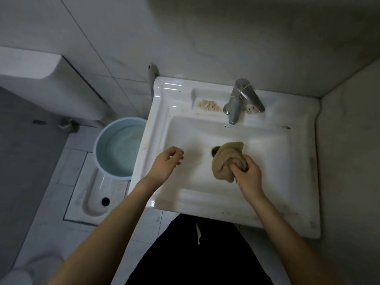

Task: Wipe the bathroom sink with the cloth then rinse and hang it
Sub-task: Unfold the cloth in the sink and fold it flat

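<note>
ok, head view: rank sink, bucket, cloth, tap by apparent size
1. sink
2. bucket, partly hidden behind the sink's edge
3. cloth and tap: look about alike, and the right hand covers part of the cloth

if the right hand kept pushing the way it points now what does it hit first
Probably the dark drain hole: the right hand points up-left, pressing the bunched beige cloth whose edge already overlaps it. Depth is unclear.

One sink (298,153), one faucet (239,99), one cloth (226,159); two hands, left (164,163) at nine o'clock, right (249,173) at three; one bucket (102,140).
</note>
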A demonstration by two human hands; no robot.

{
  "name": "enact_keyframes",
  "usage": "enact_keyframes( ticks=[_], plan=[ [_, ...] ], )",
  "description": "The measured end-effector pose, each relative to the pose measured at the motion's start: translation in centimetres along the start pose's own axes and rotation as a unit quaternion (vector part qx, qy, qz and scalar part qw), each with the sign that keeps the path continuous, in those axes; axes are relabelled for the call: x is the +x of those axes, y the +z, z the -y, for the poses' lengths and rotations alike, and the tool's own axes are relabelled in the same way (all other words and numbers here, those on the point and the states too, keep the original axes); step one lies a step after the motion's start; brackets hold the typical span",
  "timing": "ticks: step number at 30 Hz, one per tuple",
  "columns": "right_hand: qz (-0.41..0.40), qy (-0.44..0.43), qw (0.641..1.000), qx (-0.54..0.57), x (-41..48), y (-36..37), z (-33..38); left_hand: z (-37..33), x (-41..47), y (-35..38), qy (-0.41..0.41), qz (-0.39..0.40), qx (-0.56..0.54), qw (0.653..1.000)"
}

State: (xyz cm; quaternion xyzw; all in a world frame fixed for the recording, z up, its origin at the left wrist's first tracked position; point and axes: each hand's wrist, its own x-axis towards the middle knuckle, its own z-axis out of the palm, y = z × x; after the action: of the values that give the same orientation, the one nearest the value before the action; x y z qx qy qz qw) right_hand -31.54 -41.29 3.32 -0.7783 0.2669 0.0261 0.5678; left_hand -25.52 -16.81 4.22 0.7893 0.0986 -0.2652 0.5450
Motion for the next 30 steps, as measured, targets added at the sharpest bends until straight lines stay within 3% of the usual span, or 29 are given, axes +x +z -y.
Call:
enact_keyframes(
  ticks=[9, 14, 16, 19, 24, 26, 30],
  plan=[
    [0.108, -0.038, 0.986, -0.118, 7.5, 3.3, -7.3, 2.4, 9.6, 9.5, -0.096, 0.058, 0.012, 0.994],
    [0.250, -0.025, 0.948, -0.197, 9.9, 3.7, -10.7, 4.4, 12.8, 13.3, -0.078, 0.062, 0.116, 0.988],
    [0.220, -0.001, 0.960, -0.172, 10.9, 3.5, -11.4, 5.2, 13.9, 14.1, -0.062, 0.042, 0.166, 0.983],
    [0.111, -0.022, 0.977, -0.181, 12.9, 3.5, -12.2, 6.7, 15.3, 14.7, -0.045, 0.017, 0.202, 0.978],
    [0.151, -0.106, 0.924, -0.334, 14.7, 4.8, -13.3, 7.4, 15.9, 14.6, 0.000, -0.010, 0.231, 0.973],
    [0.163, -0.094, 0.940, -0.285, 14.6, 4.9, -13.2, 6.9, 15.3, 14.6, 0.006, -0.006, 0.187, 0.982],
    [0.143, -0.060, 0.980, -0.127, 13.7, 3.3, -11.4, 5.5, 13.5, 13.6, -0.035, 0.013, -0.001, 0.999]
  ],
)
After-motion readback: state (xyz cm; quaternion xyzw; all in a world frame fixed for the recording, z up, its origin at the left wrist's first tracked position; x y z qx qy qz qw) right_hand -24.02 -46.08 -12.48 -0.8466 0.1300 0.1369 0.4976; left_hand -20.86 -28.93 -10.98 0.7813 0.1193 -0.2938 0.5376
